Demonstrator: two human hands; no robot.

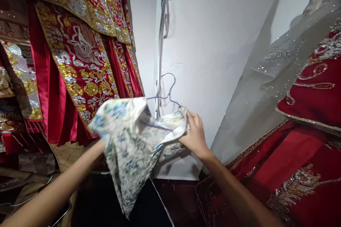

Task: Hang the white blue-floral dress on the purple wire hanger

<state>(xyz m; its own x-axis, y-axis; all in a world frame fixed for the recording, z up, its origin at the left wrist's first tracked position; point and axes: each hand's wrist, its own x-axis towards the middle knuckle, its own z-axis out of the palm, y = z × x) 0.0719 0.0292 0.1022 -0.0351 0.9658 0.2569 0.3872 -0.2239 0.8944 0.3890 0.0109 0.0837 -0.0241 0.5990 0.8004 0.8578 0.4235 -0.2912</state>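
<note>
A floral garment [125, 142], pale with blue and green print, hangs bunched between my hands. A thin purple wire hanger [169, 95] runs through its neck opening, hook upward. My right hand [195, 131] pinches the garment's edge by the hanger's right arm, fingers wrapped over the cloth. My left forearm [80, 163] reaches up under the garment's left side; the cloth hides that hand and its fingers. Motion blurs the garment's left part.
Red costumes with gold and silver embroidery [80, 46] hang at the left. A red beaded garment [314, 95] and a sheer glittery grey fabric [253, 88] are at the right. A white metal rail [161, 35] runs up the white wall [213, 25] behind. The lower area is dark.
</note>
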